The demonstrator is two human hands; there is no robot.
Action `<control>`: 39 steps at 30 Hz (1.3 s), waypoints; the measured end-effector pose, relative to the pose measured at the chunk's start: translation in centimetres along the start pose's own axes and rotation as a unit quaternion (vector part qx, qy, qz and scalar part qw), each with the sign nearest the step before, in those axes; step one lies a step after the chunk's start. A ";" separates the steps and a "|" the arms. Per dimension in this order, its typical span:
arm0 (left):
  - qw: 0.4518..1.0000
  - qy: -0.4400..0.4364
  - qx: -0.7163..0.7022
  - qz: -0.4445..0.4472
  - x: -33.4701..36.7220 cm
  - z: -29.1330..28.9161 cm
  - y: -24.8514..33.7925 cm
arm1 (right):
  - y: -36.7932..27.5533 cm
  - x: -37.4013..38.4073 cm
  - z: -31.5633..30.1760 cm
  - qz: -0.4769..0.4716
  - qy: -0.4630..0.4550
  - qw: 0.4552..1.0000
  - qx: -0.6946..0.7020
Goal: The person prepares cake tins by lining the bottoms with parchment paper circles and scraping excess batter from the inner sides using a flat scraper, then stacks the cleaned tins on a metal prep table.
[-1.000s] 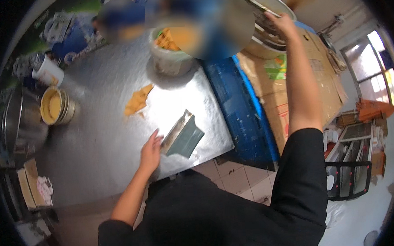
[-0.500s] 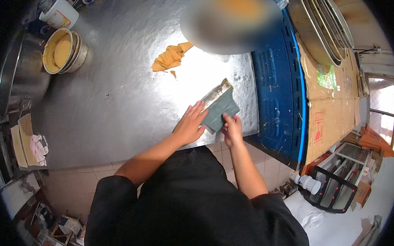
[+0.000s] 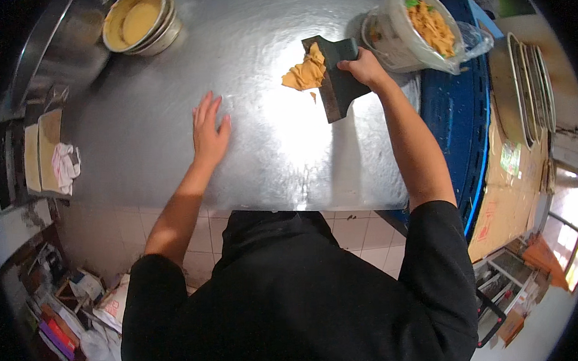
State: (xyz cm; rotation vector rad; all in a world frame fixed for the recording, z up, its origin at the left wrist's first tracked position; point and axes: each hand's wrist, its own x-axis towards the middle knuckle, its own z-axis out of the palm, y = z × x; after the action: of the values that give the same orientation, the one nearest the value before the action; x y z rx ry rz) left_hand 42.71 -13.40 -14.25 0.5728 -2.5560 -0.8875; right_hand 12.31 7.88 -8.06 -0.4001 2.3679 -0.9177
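Right hand (image 3: pixel 363 71) in the head view is wrapped around the grip of a wide green scraper (image 3: pixel 348 84), with the thumb on top. The scraper has a long, dark metal edge that faces left. An orange lump (image 3: pixel 305 72) is on the shiny metal table (image 3: pixel 248 26), a bit right of the middle and toward the far side. The lump touches the scraper's edge, and some of it seems to lie over the metal. One tiny orange crumb (image 3: pixel 313 97) sits just on the near side of the lump.

The left hand (image 3: pixel 211 133) is to the left, well apart from the lump. It holds nothing, and its fingers are apart and point to the far side. I cannot tell if it touches the table or is just above it.

To work well here, I think the metal edge should be low and flat on the table, so it can slide under the lump. A firm, slow push looks better than a quick jab. The left hand could help to steady the lump, but its fingers should keep off the edge. The crumb looks easy to miss.

A white bucket (image 3: pixel 386 38) with more orange stuff in it is just beyond the right hand, to the far right.
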 end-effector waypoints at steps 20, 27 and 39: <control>0.966 -0.167 -0.114 0.159 7.3 5.1 3.4 | -1.6 -11.4 18.1 0.105 0.086 0.854 0.502; 0.936 -0.055 -0.245 0.246 13.7 2.8 15.4 | -7.4 -12.2 3.3 -0.032 0.134 0.889 0.438; 0.937 0.168 -0.192 0.237 27.5 15.6 37.4 | -2.8 -8.2 -26.0 0.049 0.293 0.941 0.163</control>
State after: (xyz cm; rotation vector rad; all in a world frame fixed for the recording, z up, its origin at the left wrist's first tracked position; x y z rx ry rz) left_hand 2.75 7.83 4.43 -0.0177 -2.0034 -0.9709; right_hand 3.42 23.16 12.95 0.1488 2.6412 -1.5145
